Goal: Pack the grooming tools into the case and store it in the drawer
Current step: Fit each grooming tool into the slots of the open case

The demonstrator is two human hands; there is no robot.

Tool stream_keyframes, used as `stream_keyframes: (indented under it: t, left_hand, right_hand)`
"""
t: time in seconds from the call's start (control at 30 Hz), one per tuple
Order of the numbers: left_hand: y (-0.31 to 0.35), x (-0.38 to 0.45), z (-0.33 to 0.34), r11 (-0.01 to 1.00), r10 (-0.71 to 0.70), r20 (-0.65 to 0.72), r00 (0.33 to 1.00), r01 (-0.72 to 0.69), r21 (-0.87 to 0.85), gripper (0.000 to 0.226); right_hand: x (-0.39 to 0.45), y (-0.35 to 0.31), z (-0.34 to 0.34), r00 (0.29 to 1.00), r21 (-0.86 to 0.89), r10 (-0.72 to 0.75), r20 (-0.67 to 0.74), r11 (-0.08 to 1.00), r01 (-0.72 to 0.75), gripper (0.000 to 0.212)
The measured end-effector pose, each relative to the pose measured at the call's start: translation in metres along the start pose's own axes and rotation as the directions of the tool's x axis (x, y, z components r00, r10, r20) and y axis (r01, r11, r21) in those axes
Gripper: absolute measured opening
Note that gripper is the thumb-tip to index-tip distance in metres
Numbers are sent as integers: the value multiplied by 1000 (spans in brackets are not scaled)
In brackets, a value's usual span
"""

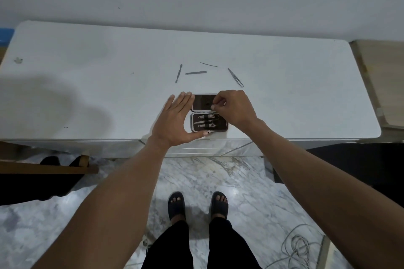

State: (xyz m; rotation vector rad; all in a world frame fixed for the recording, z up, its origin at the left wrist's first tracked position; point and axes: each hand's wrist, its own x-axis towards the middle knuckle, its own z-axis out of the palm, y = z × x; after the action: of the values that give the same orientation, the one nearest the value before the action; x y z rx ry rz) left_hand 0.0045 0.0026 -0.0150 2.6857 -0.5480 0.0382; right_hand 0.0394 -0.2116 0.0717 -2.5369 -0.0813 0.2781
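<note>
A small dark case (196,127) lies open near the front edge of the white tabletop (87,85), its lid (202,102) folded back. Two nail clippers (206,120) sit in its lower half. My left hand (175,122) frames the case's left side, fingers spread, thumb at the front edge. My right hand (235,109) hovers over the case's right side, fingertips pinched on a small tool I cannot make out. Loose on the table beyond lie a cuticle pusher (178,73), a file (195,72), a thin pick (209,64) and tweezers (236,77).
A drawer front (207,149) shows below the tabletop edge. A wooden chair part (48,167) stands at the left, a light wooden unit (380,85) at the right. A coiled cable (299,249) lies on the marble floor by my feet.
</note>
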Motion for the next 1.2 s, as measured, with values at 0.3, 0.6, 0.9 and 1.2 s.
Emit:
stream_keyframes:
  t: [0.3,0.6,0.9,1.2]
  left_hand:
    - [1,0,1,1000,5,-29,1000,-6,-14,119]
    - [-2,2,2,1000,-8,45,999,8,8,123]
    - [0,3,-1,999,-41,102,994,44,-22,124]
    - [0,3,-2,999,-40,94,995,42,-18,123]
  right_hand:
    - [55,1,-9,995,75,39,-95,997,-32,9]
    - [112,1,8,996,78,21,-82,997,-14,19]
    - [130,-8,15,999,-13,-23,-36,1000,23,16]
    - [131,-13,16,995,-185,-77,68,979,89,12]
